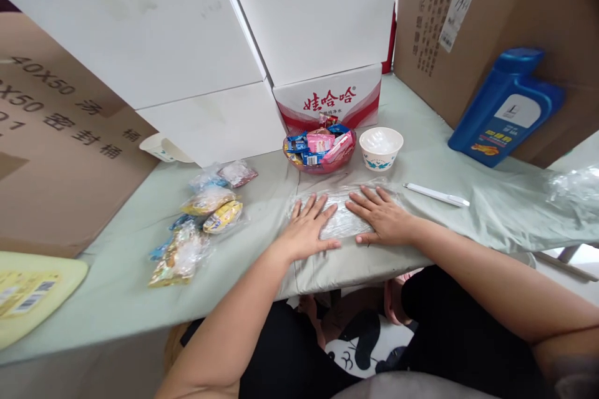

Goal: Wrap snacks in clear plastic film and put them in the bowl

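My left hand [310, 229] lies flat with fingers spread on the left part of a clear plastic bag [344, 222]. On its right part rests my right hand [384, 217], also flat with the fingers apart. The bag looks thin and wrinkled against the green tablecloth; whether anything is inside it I cannot tell. Just beyond the hands stands a pink bowl [322, 165] heaped with small wrapped snacks [321, 142]. Beside the bowl is a white paper cup [381, 148] with a blue leaf print. A white utility knife [436, 194] lies right of my right hand.
Wrapped snack bundles [206, 212] lie to the left. White boxes [322, 19] stand behind, with cardboard boxes [60, 131] on both sides. A blue bottle [508, 109] leans at right, near crumpled clear plastic [575, 190]. A yellow container [37, 293] is at the left edge.
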Demonstrator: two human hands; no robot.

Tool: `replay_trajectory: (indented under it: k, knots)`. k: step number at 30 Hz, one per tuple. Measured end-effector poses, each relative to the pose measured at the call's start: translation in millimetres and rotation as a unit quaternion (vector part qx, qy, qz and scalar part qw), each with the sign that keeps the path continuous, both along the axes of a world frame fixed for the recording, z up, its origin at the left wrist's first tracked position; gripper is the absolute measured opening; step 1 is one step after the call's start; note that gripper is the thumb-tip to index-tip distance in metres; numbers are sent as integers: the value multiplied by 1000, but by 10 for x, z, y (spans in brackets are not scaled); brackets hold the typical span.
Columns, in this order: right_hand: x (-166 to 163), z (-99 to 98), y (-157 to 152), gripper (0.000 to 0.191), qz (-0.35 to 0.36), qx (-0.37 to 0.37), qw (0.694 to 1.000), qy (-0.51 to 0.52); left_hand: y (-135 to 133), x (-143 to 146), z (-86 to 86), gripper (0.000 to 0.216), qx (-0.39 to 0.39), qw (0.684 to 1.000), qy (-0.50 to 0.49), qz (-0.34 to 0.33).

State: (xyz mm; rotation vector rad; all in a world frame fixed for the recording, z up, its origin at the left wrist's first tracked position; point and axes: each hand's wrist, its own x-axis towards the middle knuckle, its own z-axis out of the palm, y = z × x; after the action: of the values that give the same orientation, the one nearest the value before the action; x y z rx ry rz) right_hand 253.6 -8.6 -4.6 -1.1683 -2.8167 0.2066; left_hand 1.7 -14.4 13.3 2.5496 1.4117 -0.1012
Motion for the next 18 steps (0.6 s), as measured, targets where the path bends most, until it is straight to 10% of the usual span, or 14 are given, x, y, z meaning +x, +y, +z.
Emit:
replay_trajectory:
  k: [4, 10, 18]
  knots:
    - [148, 95, 17, 98, -32, 6, 999, 16, -27, -126, 118, 93, 48, 998, -20, 42]
    - [416, 372, 25, 53, 66, -59, 993, 74, -198, -266, 375, 7, 21, 998, -49, -26]
    - [609, 472, 60, 12, 50, -61, 994, 82, -67, -602, 327, 15, 3, 988, -154, 14]
